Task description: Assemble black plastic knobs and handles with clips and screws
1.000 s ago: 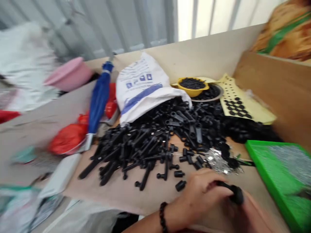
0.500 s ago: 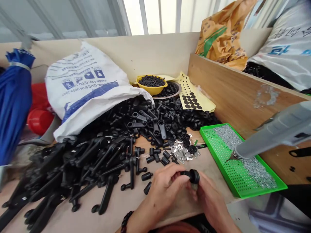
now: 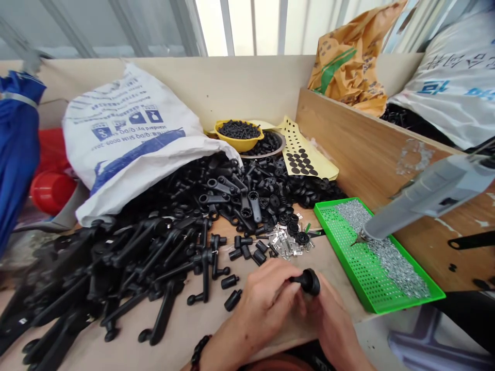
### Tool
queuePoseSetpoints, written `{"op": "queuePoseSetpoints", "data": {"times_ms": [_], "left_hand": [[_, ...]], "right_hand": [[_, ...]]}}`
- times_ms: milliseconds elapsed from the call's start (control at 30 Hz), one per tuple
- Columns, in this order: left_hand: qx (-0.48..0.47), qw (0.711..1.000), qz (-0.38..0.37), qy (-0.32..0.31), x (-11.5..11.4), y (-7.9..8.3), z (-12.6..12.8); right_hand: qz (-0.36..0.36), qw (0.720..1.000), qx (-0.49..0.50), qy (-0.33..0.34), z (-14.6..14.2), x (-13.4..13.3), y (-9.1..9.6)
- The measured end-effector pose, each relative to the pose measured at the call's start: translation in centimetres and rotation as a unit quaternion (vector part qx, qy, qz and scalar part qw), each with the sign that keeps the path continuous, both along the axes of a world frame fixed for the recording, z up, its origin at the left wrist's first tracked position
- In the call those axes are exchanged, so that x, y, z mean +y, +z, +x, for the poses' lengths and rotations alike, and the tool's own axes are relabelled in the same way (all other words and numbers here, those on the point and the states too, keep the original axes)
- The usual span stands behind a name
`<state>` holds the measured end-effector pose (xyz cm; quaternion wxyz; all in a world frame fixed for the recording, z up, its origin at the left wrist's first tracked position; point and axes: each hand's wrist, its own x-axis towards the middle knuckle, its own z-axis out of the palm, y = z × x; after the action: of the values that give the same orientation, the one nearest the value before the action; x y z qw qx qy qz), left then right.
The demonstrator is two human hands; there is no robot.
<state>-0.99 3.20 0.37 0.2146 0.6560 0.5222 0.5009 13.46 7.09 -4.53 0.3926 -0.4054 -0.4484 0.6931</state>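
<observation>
Over beige tabletop: one black, round-headed plastic part.
Left hand pinches its stem; right hand meets its head, grip unclear.

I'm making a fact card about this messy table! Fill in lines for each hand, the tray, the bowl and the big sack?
Left hand: holds a black part
Right hand: at the part's round end; grip partly hidden
Green tray: small silvery pieces
Yellow bowl: small black pieces
White sack: lying open, black parts heaped at its mouth
</observation>
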Motion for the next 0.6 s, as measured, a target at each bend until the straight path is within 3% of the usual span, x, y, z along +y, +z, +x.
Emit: {"op": "queuePoseSetpoints", "data": {"times_ms": [167, 400, 600], "left_hand": [[0.04, 0.997, 0.057, -0.018, -0.4, 0.2, -0.3], [0.103, 0.988, 0.107, -0.035, -0.6, -0.6, 0.1], [-0.043, 0.997, 0.058, 0.002, -0.6, -0.8, 0.4]], "right_hand": [[-0.048, 0.993, 0.066, 0.08, -0.1, 0.1, 1.0], [-0.108, 0.991, 0.082, -0.008, -0.2, -0.1, 0.5], [-0.069, 0.997, 0.033, 0.009, 0.1, 0.1, -0.1]]}}
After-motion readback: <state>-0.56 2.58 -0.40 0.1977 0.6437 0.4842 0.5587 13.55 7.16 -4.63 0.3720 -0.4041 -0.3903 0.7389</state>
